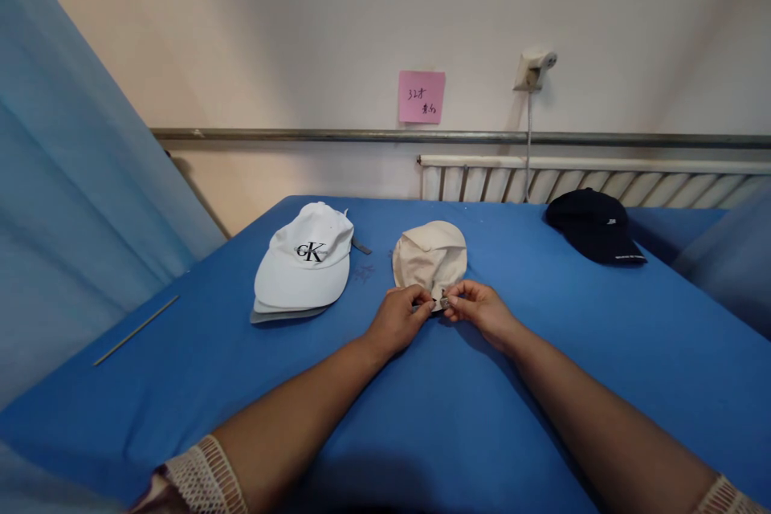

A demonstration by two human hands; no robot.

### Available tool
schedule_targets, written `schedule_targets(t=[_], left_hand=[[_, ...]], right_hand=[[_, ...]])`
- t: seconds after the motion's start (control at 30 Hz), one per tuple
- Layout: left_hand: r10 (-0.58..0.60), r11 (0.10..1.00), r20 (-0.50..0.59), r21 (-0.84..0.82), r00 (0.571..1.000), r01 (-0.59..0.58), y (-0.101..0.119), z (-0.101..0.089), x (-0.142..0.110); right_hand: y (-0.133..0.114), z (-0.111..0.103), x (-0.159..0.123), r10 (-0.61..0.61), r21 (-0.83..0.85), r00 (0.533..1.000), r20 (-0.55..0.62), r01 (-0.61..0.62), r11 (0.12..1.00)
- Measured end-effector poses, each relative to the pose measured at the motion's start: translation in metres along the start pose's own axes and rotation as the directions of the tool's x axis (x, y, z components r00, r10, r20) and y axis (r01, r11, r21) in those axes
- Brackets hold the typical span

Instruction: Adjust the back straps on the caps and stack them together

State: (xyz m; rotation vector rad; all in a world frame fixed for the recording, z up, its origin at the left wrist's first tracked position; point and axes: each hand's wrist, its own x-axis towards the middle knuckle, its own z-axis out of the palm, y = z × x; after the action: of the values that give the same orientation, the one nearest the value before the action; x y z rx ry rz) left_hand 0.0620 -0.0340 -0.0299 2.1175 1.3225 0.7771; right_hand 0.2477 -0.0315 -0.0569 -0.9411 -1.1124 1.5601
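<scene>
A beige cap [431,253] lies on the blue-covered table, its back side towards me and its crown partly crumpled. My left hand [402,315] is closed at the cap's near edge, thumb and fingertips pinched together at the left side of the back opening. Opposite it, my right hand [482,312] pinches a small metal buckle [444,302] at the right side of that opening. The fingertips of both hands are only a short gap apart. What exactly sits between the left fingertips is mostly hidden, though it seems to be the cap's strap end.
To the left lies a stack of caps, a white cap [304,261] uppermost. A dark navy cap [593,225] rests at the back right. Far left is a thin stick [136,331]. Behind the table are a radiator [578,177] and a wall pipe [337,136]; a blue curtain [78,161] hangs left.
</scene>
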Motion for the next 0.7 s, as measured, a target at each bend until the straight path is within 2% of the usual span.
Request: schedule_targets(t=[0.3,0.5,0.7], left_hand=[[0.104,0.987,-0.032,0.129,0.994,-0.099,0.006,-0.002,-0.002],[0.102,0.98,-0.025,0.174,0.994,-0.096,0.007,0.0,-0.002],[0.101,0.986,-0.072,0.14,0.992,-0.09,0.011,0.003,-0.002]], right_hand=[[-0.004,0.0,-0.002,0.022,0.069,1.0,0.004,-0.022,0.997],[0.0,-0.001,0.0,0.003,0.037,1.0,0.013,-0.003,0.999],[0.003,0.002,0.002,-0.039,0.002,0.999,0.032,0.039,0.999]])
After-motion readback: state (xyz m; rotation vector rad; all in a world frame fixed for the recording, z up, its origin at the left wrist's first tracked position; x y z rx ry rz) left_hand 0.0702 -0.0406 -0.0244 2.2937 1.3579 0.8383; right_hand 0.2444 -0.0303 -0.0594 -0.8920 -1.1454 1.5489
